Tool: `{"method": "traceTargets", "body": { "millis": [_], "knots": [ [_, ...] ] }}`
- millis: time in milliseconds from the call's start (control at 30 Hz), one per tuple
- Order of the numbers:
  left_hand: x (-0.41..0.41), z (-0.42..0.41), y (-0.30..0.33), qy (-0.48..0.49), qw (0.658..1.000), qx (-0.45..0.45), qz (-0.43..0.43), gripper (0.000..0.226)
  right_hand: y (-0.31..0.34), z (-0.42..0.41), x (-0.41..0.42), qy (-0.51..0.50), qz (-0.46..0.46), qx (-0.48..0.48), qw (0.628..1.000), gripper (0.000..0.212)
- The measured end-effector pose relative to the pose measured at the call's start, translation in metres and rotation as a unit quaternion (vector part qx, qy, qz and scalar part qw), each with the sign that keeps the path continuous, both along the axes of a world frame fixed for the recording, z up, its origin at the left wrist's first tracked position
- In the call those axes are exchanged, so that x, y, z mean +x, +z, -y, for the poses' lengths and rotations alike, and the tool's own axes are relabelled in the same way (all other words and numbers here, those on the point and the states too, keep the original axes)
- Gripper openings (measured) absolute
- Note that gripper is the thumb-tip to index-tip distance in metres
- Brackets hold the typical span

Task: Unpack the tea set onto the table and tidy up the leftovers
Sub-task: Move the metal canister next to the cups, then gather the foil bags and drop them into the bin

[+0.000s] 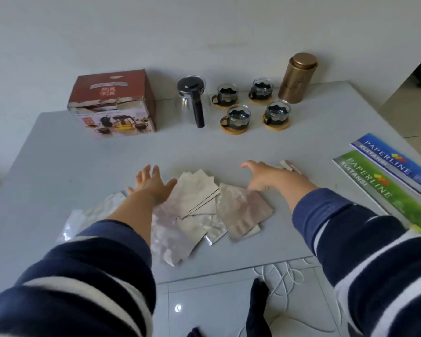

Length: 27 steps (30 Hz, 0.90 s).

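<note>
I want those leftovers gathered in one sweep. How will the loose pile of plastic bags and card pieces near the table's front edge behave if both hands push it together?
The plastic bags look thin and crinkled, so probably floppy and light, likely bunching up. The flat card pieces look stiffer and may slide across the smooth table.

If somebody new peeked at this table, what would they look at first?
Probably the two bare hands, left hand and right hand, spread open over a messy pile of silvery plastic wrappers at the near edge. Next, farther back, the red-brown cardboard box, the glass teapot with a black handle and the tall gold tin canister.
</note>
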<state>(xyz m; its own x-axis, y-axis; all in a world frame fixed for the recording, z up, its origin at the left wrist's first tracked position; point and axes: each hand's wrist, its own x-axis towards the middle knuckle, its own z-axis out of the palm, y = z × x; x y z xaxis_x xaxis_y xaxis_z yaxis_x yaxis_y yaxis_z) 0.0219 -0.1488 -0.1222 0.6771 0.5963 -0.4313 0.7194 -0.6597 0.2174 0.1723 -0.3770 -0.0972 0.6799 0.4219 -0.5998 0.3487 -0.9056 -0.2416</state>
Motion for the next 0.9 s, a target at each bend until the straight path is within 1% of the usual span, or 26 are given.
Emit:
{"method": "traceTargets", "body": {
  "millis": [67,133,200,267,333,367,467,567,700,767,833,900],
  "knots": [
    [-0.035,-0.016,-0.006,0.030,0.999,0.017,-0.029,0.082,-0.013,0.002,-0.025,0.007,0.000,-0.060,0.998,0.094],
    [-0.065,-0.029,-0.012,0.065,0.996,0.027,-0.057,0.086,-0.025,0.002,-0.046,-0.007,0.017,-0.075,0.997,0.102],
    [-0.091,-0.041,-0.020,0.110,0.991,0.017,-0.077,0.091,-0.035,0.000,-0.060,-0.033,0.046,-0.057,0.997,0.095],
    [-0.109,-0.052,-0.029,0.139,0.986,0.008,-0.091,0.095,-0.041,-0.006,-0.069,-0.062,0.065,-0.025,0.996,0.079],
    [-0.118,-0.058,-0.040,0.143,0.985,0.012,-0.097,0.093,-0.045,-0.014,-0.077,-0.080,0.073,-0.003,0.994,0.070],
    [-0.119,-0.056,-0.044,0.137,0.986,0.016,-0.094,0.090,-0.045,-0.020,-0.081,-0.087,0.076,0.004,0.993,0.070],
    [-0.109,-0.034,-0.038,0.125,0.991,0.022,-0.050,0.079,-0.044,-0.044,-0.097,-0.106,0.078,0.031,0.991,0.084],
    [-0.094,-0.005,-0.028,0.096,0.995,0.036,-0.001,0.082,-0.043,-0.071,-0.114,-0.127,0.063,0.051,0.989,0.101],
    [-0.088,0.011,-0.033,0.062,0.997,0.022,0.027,0.085,-0.048,-0.095,-0.132,-0.171,0.025,0.119,0.978,0.100],
    [-0.090,0.007,-0.033,0.060,0.996,0.008,0.065,0.086,-0.048,-0.100,-0.135,-0.180,0.006,0.142,0.973,0.102],
    [-0.096,-0.001,-0.033,0.061,0.991,-0.018,0.115,0.092,-0.046,-0.104,-0.134,-0.187,-0.002,0.149,0.971,0.101],
    [-0.104,-0.010,-0.032,0.074,0.982,-0.063,0.160,0.104,-0.043,-0.109,-0.131,-0.212,-0.009,0.159,0.964,0.091]
  ]
}}
